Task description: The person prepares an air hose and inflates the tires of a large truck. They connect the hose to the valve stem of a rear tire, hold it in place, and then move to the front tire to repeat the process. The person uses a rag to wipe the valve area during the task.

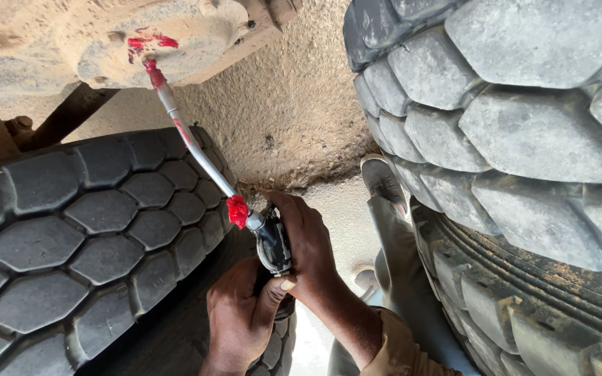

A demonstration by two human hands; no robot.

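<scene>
Both hands clamp grease gun (272, 240) at lower centre: left hand (242, 320) wraps its body from below, right hand (308, 240) grips head; metal pipe (196, 150) runs to upper-left red-smeared fitting (149, 49), between tyres (71, 237).

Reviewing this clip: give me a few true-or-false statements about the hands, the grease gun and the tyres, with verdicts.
1. Both hands grip the grease gun. True: the left hand holds it from below, the right hand wraps its head.
2. The gun's metal tube ends at a sandy, dust-caked metal part smeared with red grease. True.
3. The tube is clean along its whole length. False: a blob of red grease sits near the gun's head.
4. Only one tyre is in view. False: a tyre at the left and a tyre at the right flank the hands.
5. The hands wear gloves. False: both are bare.
</scene>
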